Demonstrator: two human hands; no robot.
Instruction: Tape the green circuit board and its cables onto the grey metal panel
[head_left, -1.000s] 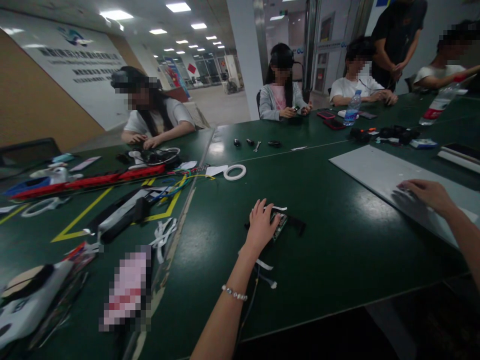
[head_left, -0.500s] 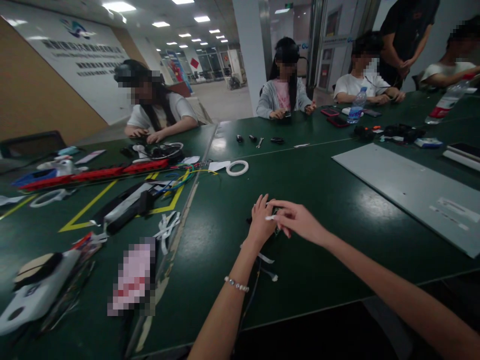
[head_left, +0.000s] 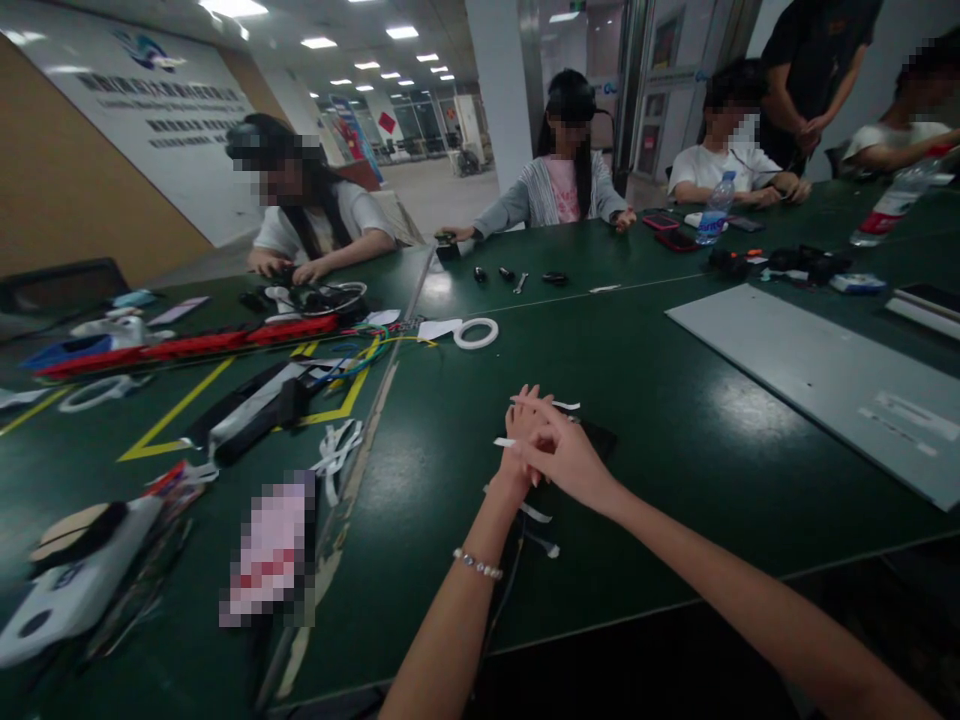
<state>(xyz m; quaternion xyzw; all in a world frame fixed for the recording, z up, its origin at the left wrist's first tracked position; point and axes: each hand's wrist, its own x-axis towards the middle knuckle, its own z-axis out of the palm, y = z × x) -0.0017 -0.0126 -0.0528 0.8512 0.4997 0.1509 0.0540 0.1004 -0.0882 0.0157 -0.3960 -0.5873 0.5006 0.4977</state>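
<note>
Crossed over from the grey panel at right since a second ago, right hand (head_left: 571,462) now over left hand (head_left: 523,440) at frame centre, both pressed onto small black device (head_left: 598,436) lying on dark green table (head_left: 675,400). Right fingers pinched on short white strip (head_left: 504,442); left hand flat, grip impossible to tell. Device mostly hidden, only one dark corner showing. Three more white strips nearby: one above the hands (head_left: 564,405), two below (head_left: 536,512). One white tape ring (head_left: 475,333) upper centre. One flat grey panel (head_left: 817,380) at right.
</note>
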